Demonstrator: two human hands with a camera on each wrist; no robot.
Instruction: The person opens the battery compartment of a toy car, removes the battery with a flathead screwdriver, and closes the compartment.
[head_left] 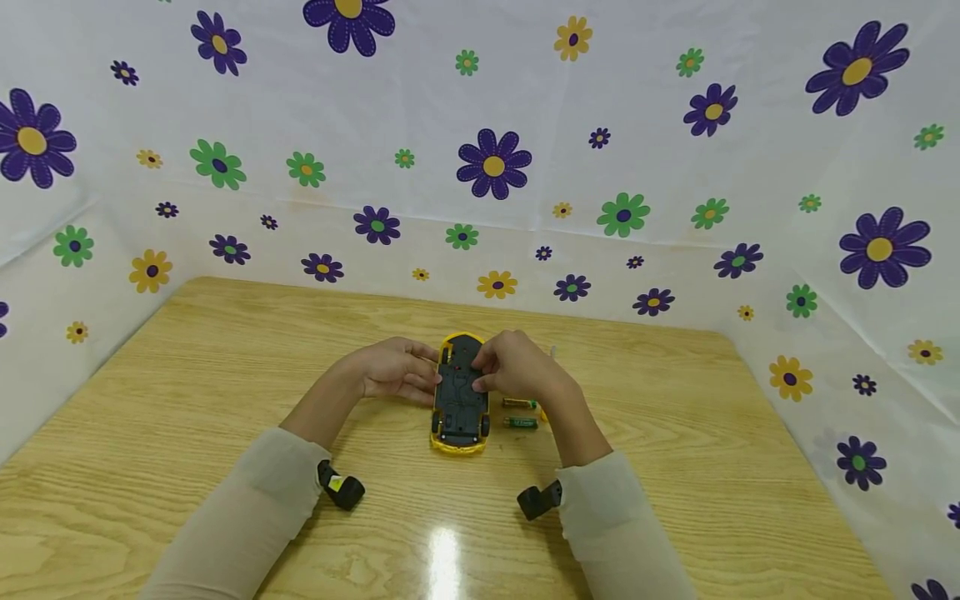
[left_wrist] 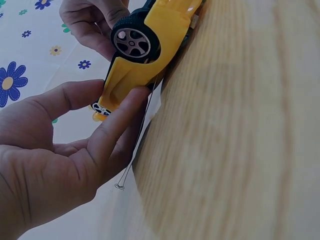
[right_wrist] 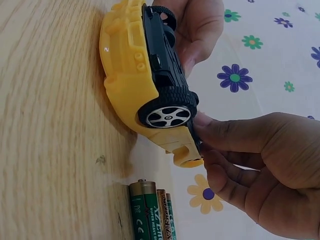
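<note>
A yellow toy car (head_left: 460, 400) lies upside down on the table, its black underside facing up and its wheels showing. On the car's left side, my left hand (head_left: 397, 369) holds it between thumb and fingers, as the left wrist view shows close to a wheel (left_wrist: 132, 42). My right hand (head_left: 517, 367) reaches over from the other side, with thumb and curled fingertips gripping at the underside's edge in the right wrist view. Green-and-copper batteries (head_left: 521, 422) lie side by side just right of the car, below my right hand.
A small yellow piece (head_left: 544, 413) peeks out beside my right wrist, mostly hidden. Beyond that wrist, a thin pale tip (head_left: 553, 352) shows. The wooden table (head_left: 225, 358) is bordered by a white flowered cloth (head_left: 420, 108) at the back and sides.
</note>
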